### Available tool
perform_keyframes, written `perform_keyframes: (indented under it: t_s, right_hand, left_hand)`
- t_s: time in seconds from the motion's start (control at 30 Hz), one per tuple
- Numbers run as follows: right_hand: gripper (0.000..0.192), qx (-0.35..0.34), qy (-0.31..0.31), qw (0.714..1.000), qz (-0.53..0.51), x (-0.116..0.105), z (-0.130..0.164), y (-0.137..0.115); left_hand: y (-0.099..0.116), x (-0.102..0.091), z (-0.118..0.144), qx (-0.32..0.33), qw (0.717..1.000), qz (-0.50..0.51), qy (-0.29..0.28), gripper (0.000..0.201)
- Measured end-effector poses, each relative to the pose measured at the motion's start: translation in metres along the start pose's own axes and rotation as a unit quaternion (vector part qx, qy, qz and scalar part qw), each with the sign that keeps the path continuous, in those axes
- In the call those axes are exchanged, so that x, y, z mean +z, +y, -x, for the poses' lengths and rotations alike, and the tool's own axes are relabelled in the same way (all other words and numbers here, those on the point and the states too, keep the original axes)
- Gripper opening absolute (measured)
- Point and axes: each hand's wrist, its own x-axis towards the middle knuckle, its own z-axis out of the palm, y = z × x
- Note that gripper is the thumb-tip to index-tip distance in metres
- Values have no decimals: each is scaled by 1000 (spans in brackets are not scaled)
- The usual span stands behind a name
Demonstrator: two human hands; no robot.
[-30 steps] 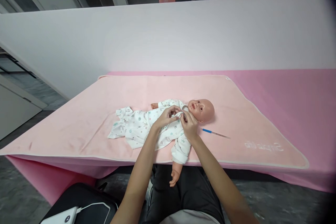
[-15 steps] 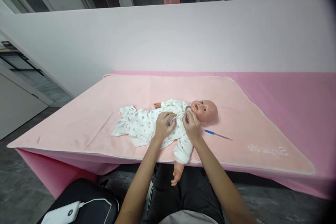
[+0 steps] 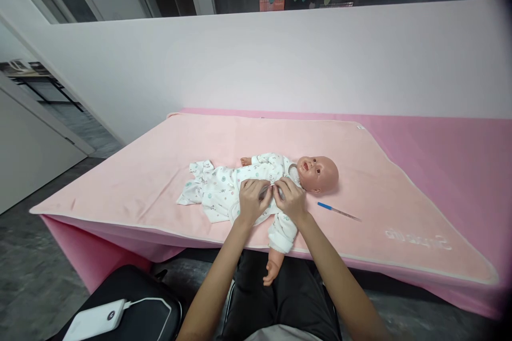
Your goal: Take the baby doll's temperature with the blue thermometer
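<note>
A baby doll (image 3: 319,174) lies on its back, head to the right, one arm hanging over the near table edge. It wears a white printed baby outfit (image 3: 220,186) whose leg ends lie flat at the left. Over the doll's chest, my left hand (image 3: 253,197) pinches the front of the outfit between thumb and fingers. Close beside it, my right hand (image 3: 288,197) pinches the same cloth, and the fingertips of both hands nearly meet. Whatever small fastening may be between them is hidden by the fingers.
A thin stick-like tool with a blue handle (image 3: 325,206) lies right of the doll. Beneath is a pale pink blanket (image 3: 136,170) over a darker pink cloth (image 3: 460,165). A white power bank (image 3: 96,321) with a cable rests on a black bag (image 3: 132,290) at lower left.
My right hand has come down from near the doll's collar toward my left hand, and the fingertips are now together at the chest. The whole view has shifted slightly.
</note>
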Motion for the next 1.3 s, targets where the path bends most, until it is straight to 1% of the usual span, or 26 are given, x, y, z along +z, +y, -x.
perform_keyframes:
  t_s: [0.1, 0.23, 0.33, 0.47, 0.57, 0.73, 1.0, 1.13, 1.3]
  right_hand:
    - [16, 5, -12, 1000, -10, 1, 1, 1]
    - [17, 3, -16, 1000, -18, 2, 1, 2]
    - [18, 16, -21, 1000, -16, 4, 1, 2]
    - [20, 32, -29, 999, -21, 5, 1, 3]
    - [23, 35, -30, 999, -21, 5, 2, 3]
    - [25, 28, -30, 999, -12, 5, 2, 3]
    - [23, 38, -27, 998, -31, 3, 0, 0]
    - [22, 41, -23, 998, -48, 1, -1, 0]
    - [18, 46, -46, 996, -63, -3, -1, -1]
  left_hand:
    - [0, 0, 0, 9, 1000, -7, -5, 8]
    - [0, 0, -1, 1, 1000, -15, -12, 10]
    - [1, 0, -2, -9, 999, -18, -30, 12]
    - [2, -1, -4, -5, 998, -36, -57, 17]
    - [1, -1, -4, -7, 997, -42, -66, 17]
    - [0, 1, -4, -5, 996, -50, -68, 13]
    - [0, 1, -4, 5, 996, -53, -68, 10]
    - [1, 1, -4, -4, 996, -39, -74, 9]
    - [1, 0, -4, -19, 996, -17, -81, 10]
